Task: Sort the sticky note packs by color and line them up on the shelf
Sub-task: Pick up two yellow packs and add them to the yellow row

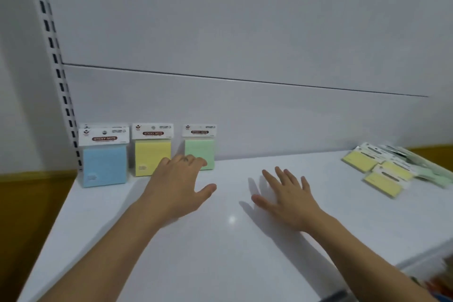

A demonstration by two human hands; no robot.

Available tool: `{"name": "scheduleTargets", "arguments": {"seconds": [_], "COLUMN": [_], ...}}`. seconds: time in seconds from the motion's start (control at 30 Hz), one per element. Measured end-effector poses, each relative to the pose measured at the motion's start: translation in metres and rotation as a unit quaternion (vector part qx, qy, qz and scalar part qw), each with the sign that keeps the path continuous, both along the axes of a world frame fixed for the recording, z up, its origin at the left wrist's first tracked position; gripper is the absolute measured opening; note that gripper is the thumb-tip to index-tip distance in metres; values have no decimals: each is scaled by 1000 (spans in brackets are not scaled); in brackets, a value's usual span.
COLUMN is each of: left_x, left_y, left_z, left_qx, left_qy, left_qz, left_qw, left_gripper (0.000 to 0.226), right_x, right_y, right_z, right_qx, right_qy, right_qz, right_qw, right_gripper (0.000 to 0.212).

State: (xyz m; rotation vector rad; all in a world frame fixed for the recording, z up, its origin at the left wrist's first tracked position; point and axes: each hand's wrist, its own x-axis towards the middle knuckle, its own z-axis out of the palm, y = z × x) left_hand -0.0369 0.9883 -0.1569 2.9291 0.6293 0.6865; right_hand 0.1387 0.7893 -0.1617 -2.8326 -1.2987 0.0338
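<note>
Three colours of sticky note packs are standing upright along the back edge of the shelf (220,252), leaning on the white back panel (245,117) near its left corner. The blue pack (105,165) is standing leftmost, with a second white header card (104,126) peeking out behind it, then the yellow pack (152,154), then the green pack (199,149), with small gaps between them. The left hand (177,184) is reaching in front of the yellow and green packs, its grip loosely spread, thumb out, pinching nothing; whether the fingertips are touching either pack cannot be told. The right hand (286,193) is hovering low over the middle of the shelf, grip spread wide and holding nothing. A loose pile of yellow and green packs (392,169) is lying flat by the right edge. A slotted upright (58,76) is running up the left side.
</note>
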Motion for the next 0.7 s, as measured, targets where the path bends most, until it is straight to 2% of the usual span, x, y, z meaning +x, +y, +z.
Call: {"name": "scheduleTargets", "arguments": {"seconds": [0.17, 0.4, 0.7], "left_x": [36, 125, 235], "left_y": [-30, -113, -243], "left_z": [13, 42, 50], "left_qx": [16, 46, 37], "left_qy": [49, 58, 83], "left_qz": [-14, -62, -125], "left_qw": [999, 995, 988], "left_gripper": [62, 65, 67], "right_x": [35, 93, 161], "right_y": [-46, -146, -299], "right_z": [8, 31, 34], "right_qx": [37, 63, 90], "right_qy": [-13, -53, -17], "right_qz": [-53, -120, -213], "right_qw": [998, 989, 973], "right_gripper": [84, 83, 82]}}
